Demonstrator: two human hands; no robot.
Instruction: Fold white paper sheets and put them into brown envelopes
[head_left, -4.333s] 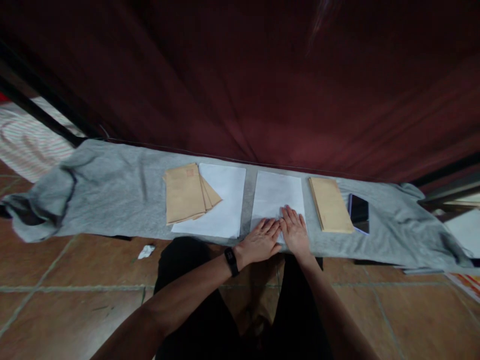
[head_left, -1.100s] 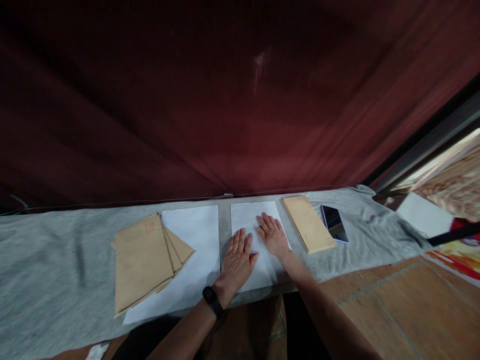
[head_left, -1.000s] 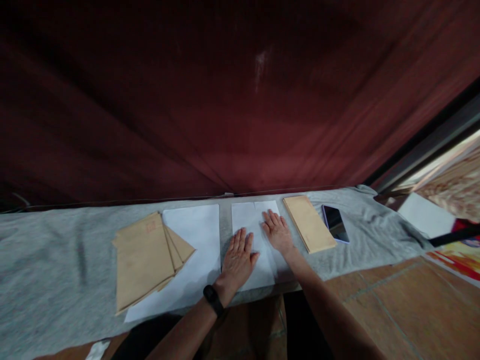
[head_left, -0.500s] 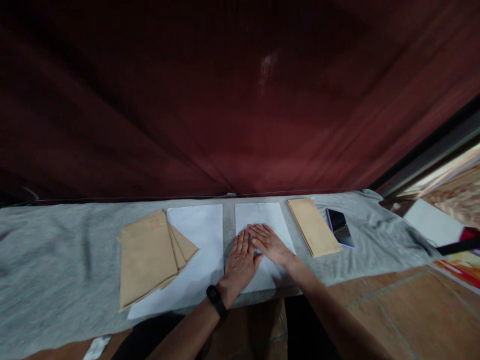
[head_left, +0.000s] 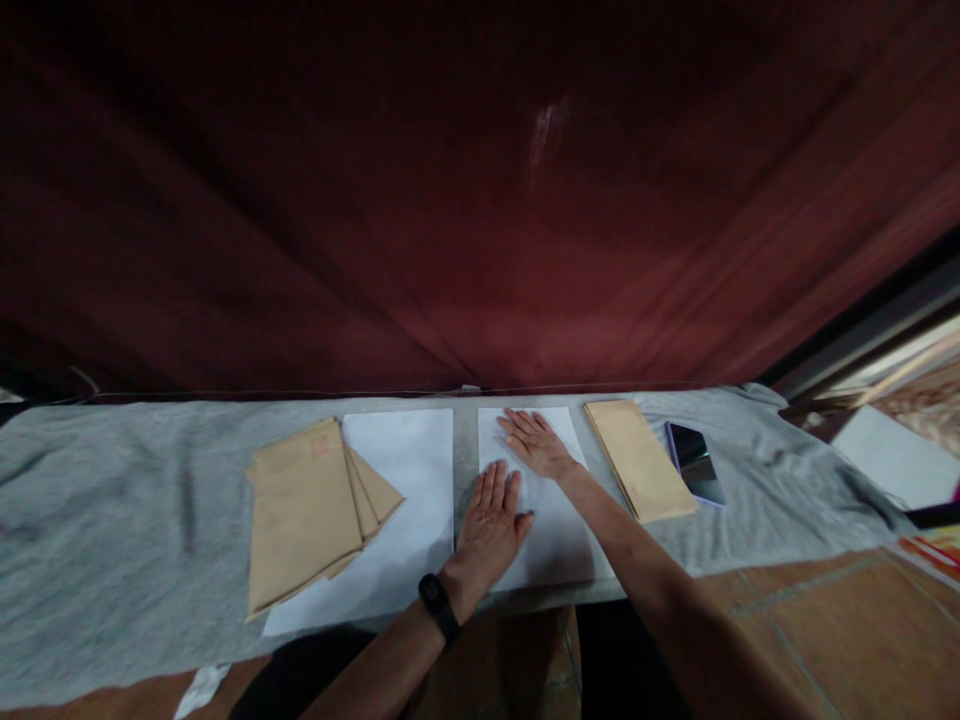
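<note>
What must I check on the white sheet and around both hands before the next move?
1. Left hand lies flat on the white sheet, near its left edge: ok.
2. Right hand lies flat on the far part of the sheet: ok.
3. Sheet is apart from the white paper stack, with a strip of grey cloth between them: ok.
4. Brown envelope stack is clear of the right forearm: cannot tell.
5. Phone is away from both hands: ok.
6. Sheet has a sharp crease: cannot tell.
</note>
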